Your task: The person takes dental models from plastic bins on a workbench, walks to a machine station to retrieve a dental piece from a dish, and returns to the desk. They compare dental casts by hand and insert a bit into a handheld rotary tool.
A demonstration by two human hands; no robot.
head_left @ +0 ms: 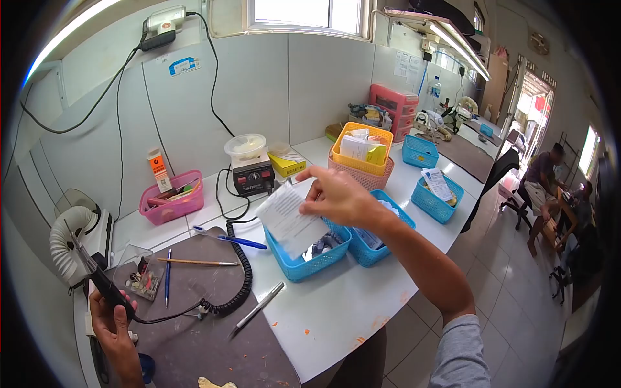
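Note:
My right hand (341,197) pinches a white printed paper slip (288,223) between thumb and fingers. The slip hangs tilted over a blue basket (310,266), in which dark and white items partly show. At the lower left, my left hand (115,326) is wrapped round a black rotary handpiece (108,288) that points up and to the left. A cord with a coiled stretch (242,284) runs from the handpiece toward a dark control unit (253,176). Beside the left hand is a clear box (141,278) of small bits.
More blue baskets (438,199) and a yellow basket (362,150) with papers stand to the right. A blue pen (242,242), a brush (200,262) and a silver knife-like tool (259,307) lie on the bench. A white hose (68,239) is at left. People (543,174) sit at far right.

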